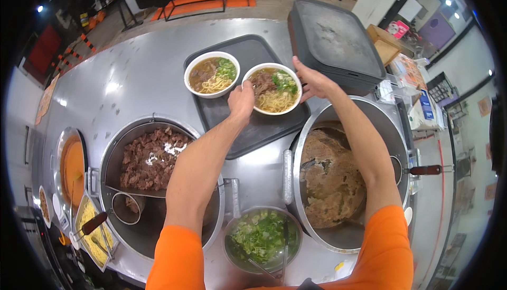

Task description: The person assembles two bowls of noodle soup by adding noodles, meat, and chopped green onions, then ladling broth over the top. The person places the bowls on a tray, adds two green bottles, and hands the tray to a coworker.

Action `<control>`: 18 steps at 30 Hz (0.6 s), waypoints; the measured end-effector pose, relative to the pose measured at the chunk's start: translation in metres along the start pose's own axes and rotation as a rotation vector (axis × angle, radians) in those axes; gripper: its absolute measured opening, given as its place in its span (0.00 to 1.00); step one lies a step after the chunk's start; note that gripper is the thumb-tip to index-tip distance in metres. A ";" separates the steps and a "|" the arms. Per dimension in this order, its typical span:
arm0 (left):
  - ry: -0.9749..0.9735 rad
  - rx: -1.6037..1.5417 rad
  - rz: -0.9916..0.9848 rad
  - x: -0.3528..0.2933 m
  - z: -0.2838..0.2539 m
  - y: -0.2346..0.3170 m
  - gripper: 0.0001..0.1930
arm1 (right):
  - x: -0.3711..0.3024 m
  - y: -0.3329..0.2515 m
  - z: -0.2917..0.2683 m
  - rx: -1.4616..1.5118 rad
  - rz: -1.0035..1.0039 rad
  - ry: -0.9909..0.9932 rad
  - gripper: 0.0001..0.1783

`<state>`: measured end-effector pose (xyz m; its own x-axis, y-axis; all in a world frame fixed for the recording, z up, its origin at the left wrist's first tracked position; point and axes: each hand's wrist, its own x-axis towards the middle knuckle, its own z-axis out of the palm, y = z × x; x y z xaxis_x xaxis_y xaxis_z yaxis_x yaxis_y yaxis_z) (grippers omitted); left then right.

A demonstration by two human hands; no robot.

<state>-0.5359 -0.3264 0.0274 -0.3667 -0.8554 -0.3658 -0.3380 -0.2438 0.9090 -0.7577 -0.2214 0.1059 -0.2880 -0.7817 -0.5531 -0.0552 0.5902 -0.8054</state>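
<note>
White bowl point(274, 88) of noodles, beef and greens clamped between my hands: left hand point(241, 101) fingers on near rim, right hand point(313, 81) on far side, keeping it level. Under it, dark tray point(248, 121); beyond my left fingers, second bowl point(212, 74).

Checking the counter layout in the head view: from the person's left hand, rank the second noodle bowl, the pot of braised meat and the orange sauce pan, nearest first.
From the left hand:
1. Second noodle bowl, just left on the tray.
2. Pot of braised meat, below-left.
3. Orange sauce pan, far left edge.
</note>
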 end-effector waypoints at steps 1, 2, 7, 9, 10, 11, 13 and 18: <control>0.007 -0.002 0.021 0.005 0.007 0.002 0.33 | 0.008 0.006 -0.011 0.019 0.000 0.006 0.59; 0.044 -0.026 0.019 0.009 0.013 0.003 0.33 | 0.014 0.011 -0.016 0.033 -0.001 -0.006 0.58; 0.089 0.038 0.099 0.017 0.026 0.025 0.35 | 0.031 0.001 -0.035 0.121 0.049 0.052 0.58; 0.070 0.080 0.128 0.022 -0.003 0.021 0.32 | 0.032 -0.016 -0.001 0.100 -0.044 0.135 0.61; 0.078 0.140 0.180 0.006 -0.014 0.017 0.28 | 0.028 -0.019 0.015 0.054 -0.085 0.267 0.59; 0.105 0.193 0.219 -0.017 -0.026 0.009 0.23 | 0.024 -0.021 0.032 -0.002 -0.136 0.383 0.57; 0.049 0.315 0.582 -0.101 -0.075 0.008 0.14 | -0.005 -0.037 0.043 -1.012 -0.281 0.279 0.40; -0.150 -0.265 0.802 -0.353 -0.200 0.024 0.12 | -0.183 -0.100 0.060 -1.238 -0.772 0.317 0.27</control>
<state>-0.2412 -0.1212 0.2184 -0.5253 -0.7500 0.4019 0.2795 0.2940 0.9140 -0.6417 -0.1494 0.2752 0.0084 -0.9936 0.1131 -0.9954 -0.0191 -0.0939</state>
